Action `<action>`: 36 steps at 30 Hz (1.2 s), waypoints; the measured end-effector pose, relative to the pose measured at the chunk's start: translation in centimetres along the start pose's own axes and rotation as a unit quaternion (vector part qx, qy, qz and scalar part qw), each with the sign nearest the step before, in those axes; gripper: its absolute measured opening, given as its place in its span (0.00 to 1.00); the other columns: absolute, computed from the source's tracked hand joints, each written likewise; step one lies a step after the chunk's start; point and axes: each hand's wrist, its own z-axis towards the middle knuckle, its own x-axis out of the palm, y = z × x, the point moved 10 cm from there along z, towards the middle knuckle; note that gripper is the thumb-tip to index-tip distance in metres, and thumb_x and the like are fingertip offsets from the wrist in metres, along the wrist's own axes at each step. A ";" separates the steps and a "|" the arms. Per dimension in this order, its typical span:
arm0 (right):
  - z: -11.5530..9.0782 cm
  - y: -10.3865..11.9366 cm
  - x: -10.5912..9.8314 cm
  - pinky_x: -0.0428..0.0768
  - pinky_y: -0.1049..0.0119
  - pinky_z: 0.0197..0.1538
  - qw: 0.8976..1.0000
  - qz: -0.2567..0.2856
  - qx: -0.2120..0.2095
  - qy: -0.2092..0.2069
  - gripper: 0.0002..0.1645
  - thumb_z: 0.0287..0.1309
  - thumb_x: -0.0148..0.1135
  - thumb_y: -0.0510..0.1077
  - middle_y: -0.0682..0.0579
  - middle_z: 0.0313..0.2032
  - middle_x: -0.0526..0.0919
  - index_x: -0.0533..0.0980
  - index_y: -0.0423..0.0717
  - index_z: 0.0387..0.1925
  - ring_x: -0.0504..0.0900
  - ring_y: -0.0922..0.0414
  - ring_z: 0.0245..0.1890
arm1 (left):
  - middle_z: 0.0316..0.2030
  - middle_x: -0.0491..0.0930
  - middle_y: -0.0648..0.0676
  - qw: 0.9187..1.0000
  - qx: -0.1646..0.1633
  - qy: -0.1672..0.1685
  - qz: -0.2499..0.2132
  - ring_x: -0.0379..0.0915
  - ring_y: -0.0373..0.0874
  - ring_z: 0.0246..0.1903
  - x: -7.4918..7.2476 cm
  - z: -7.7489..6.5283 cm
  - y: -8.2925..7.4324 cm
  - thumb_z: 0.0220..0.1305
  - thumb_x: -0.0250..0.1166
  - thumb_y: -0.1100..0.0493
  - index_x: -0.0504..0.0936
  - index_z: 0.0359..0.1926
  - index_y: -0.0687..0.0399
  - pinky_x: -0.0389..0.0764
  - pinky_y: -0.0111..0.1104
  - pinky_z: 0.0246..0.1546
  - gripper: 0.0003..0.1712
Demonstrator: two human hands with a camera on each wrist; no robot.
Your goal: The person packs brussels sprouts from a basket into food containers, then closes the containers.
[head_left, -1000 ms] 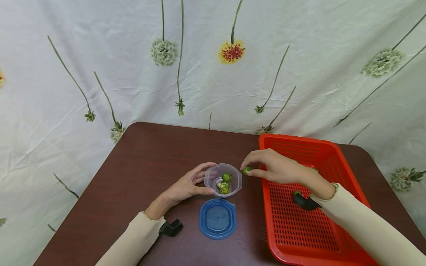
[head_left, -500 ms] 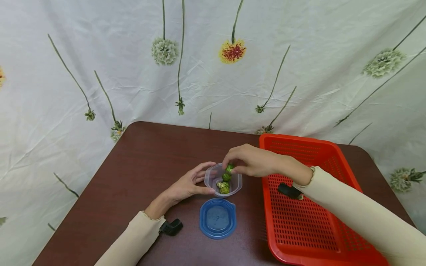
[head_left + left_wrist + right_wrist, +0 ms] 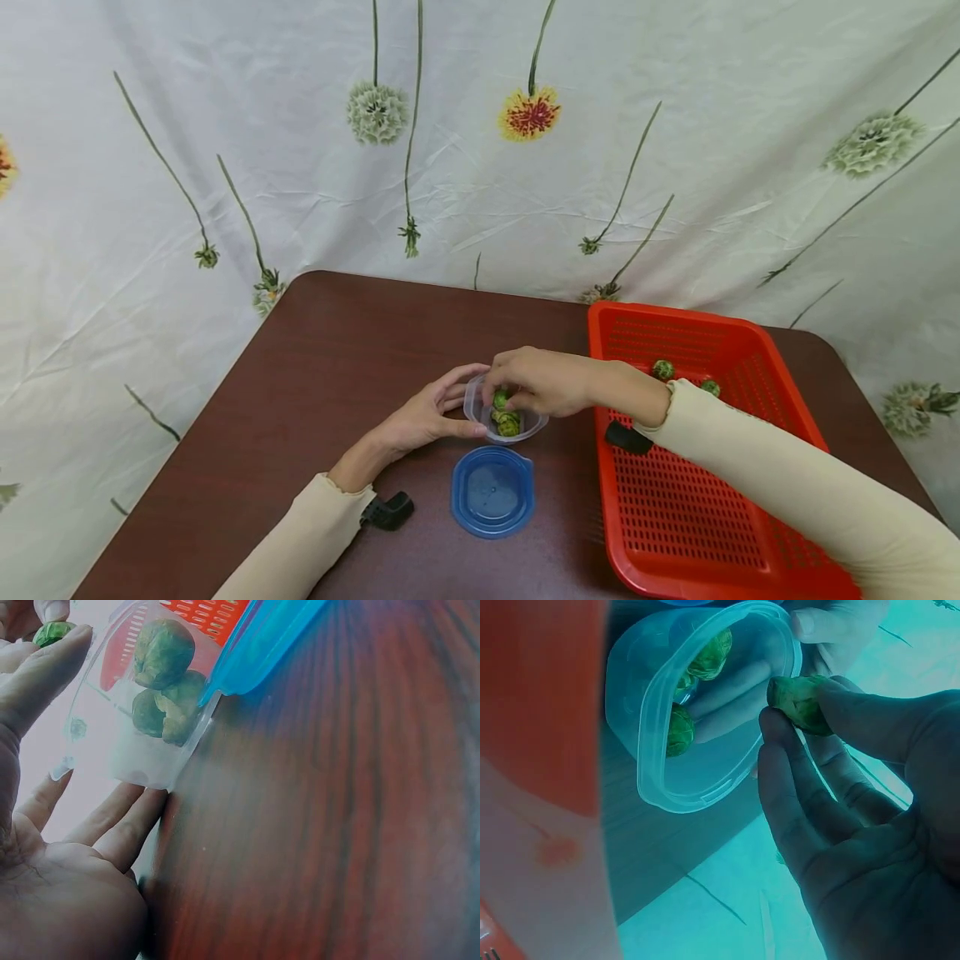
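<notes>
Over the last half second my right hand has come further left across the tub's mouth, while my left hand and the tub stay where they were. With the arm's shift, two sprouts behind my right forearm are uncovered.

My right thumb and fingertips are clamped on a green Brussels sprout, its pale stem end poking out past the pinch. It sits at the tub's opening, close to the rim on my left thumb's side.

My left hand is clamped around the left side of the clear tub, thumb on the near side, fingers spread along the far side and showing through the wall. Inside, below my right grip, lie at least two more sprouts, touching one another; I cannot tell the exact count.

Just on my side of the left grip, the blue lid lies flat on the dark brown table. To the right of both grips stands the red basket, my right sleeve crossing over it; its two visible sprouts lie apart, beyond that forearm. Past my hands, behind the table, hangs a flowered white cloth.
</notes>
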 end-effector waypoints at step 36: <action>-1.9 -0.1 -2.3 0.81 0.63 0.53 0.998 0.006 -0.019 -0.055 0.11 0.64 0.65 0.35 0.54 0.46 0.84 0.81 0.48 0.48 0.83 0.58 0.47 | 0.74 0.62 0.59 1.000 -0.004 -0.003 0.021 0.57 0.57 0.74 0.1 0.1 -0.2 0.59 0.75 0.60 0.58 0.76 0.41 0.76 0.41 0.60 0.49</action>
